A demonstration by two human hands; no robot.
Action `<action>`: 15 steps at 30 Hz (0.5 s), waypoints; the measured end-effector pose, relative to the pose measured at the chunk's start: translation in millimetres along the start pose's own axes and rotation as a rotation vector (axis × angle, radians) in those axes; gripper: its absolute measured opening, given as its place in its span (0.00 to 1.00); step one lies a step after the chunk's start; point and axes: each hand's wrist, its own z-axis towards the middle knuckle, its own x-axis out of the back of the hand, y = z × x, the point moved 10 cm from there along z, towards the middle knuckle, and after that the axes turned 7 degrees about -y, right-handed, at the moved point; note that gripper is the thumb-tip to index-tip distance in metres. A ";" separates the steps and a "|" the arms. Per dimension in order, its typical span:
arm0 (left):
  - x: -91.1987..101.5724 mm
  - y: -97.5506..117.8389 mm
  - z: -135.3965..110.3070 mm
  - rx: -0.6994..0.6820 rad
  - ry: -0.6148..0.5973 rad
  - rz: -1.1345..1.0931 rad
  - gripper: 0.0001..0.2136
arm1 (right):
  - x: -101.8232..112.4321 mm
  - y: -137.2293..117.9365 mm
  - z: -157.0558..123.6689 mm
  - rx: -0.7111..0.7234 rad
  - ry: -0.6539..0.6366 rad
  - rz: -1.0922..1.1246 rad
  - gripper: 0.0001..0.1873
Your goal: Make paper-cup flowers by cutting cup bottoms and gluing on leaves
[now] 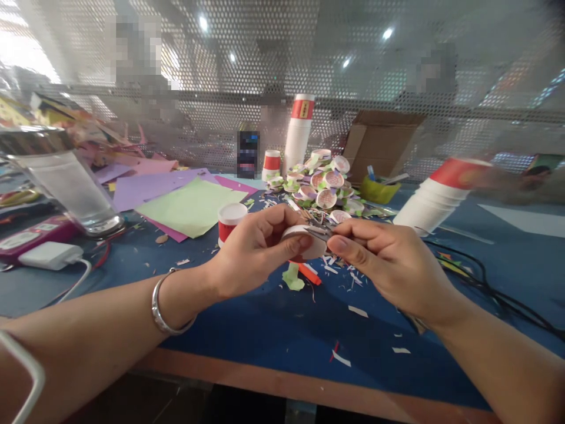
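My left hand (265, 238) pinches a cut-off paper cup base (315, 247), a shallow white ring, between thumb and fingers. Opposite it, my right hand (375, 250) is closed on scissors (321, 231). Their thin grey blades lie against the ring's upper edge; the handles are hidden by my fingers. Just beneath the ring are a scrap of light green paper (292, 278) and an orange stick-like object (310, 274) on the blue table. A red and white paper cup (232, 219) stands upside down behind my left hand.
Several trimmed cup bases (325, 179) are heaped ahead, beside a tall cup stack (300, 132). Another cup stack (436, 197) leans at right, near black cables (498, 288). Coloured paper (194, 206), a glass (83, 194) and a white charger (50, 255) are at left. Paper slivers litter the table.
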 end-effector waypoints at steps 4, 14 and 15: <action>-1.8 -0.3 -0.2 -0.003 -0.018 0.022 0.08 | -1.0 -4.6 -1.6 0.014 0.020 -0.045 0.22; -8.7 -5.5 -1.5 0.085 -0.053 -0.041 0.14 | 0.4 -13.9 -7.9 0.058 0.031 -0.266 0.23; -9.0 -6.0 -1.5 0.094 -0.058 -0.051 0.15 | 0.4 -14.9 -8.0 0.060 0.030 -0.272 0.23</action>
